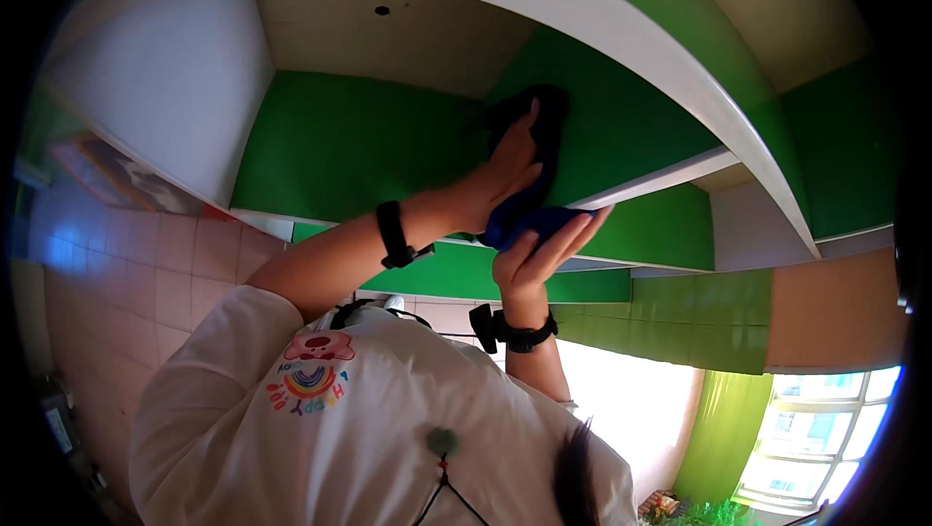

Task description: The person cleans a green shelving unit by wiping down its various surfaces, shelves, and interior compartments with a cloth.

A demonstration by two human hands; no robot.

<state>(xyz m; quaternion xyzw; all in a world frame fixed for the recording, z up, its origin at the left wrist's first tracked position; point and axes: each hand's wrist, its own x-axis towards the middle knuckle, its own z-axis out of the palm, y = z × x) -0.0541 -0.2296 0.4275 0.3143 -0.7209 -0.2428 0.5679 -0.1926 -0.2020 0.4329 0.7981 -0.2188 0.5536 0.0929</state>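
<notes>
A dark blue cloth [529, 220] lies bunched against the green shelf board [621, 123]. My left hand [510, 162] reaches into the compartment, pressing the cloth's far, shaded part with its fingers stretched forward. Nearer to me, my right hand [549, 252] has the brighter blue end of the cloth at its palm and fingers, beside the white front edge [670, 177] of a board. Part of the cloth is in deep shadow, and the far fingertips are hard to make out. A black band is around each wrist.
A curved white shelf rim [621, 16] arches close above my hands. A white side panel [175, 80] closes the compartment on the left. Lower green shelves [670, 225] lie to the right. Beyond are a tiled floor [214, 254], a green curtain [718, 439] and a window [815, 429].
</notes>
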